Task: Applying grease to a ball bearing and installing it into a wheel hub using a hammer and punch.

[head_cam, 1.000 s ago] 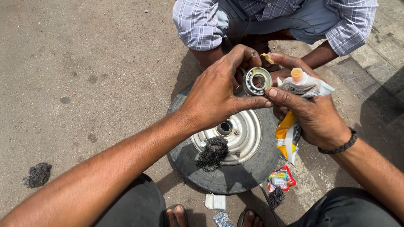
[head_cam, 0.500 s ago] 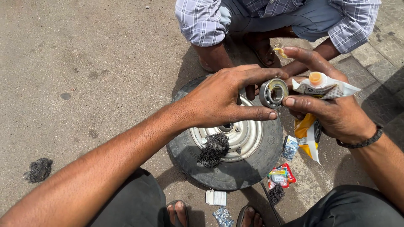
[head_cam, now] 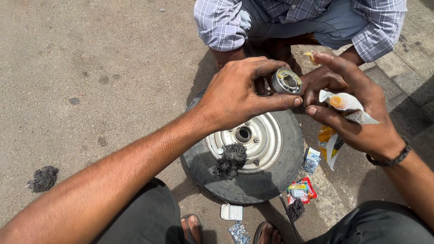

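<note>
Head view: the left hand point(head_cam: 242, 97) pinches a round metal bearing point(head_cam: 286, 81) between thumb and fingers, holding it above the far right edge of a small wheel point(head_cam: 246, 153) lying flat on the ground. The right hand point(head_cam: 357, 113) is closed around a squeezed white grease sachet point(head_cam: 346, 104), its forefinger raised with a yellow dab at the tip, just beside the bearing. A dark wad of fibre point(head_cam: 230, 160) rests on the wheel's silver rim. Beyond, a person in a checked shirt point(head_cam: 226, 22) squats.
</note>
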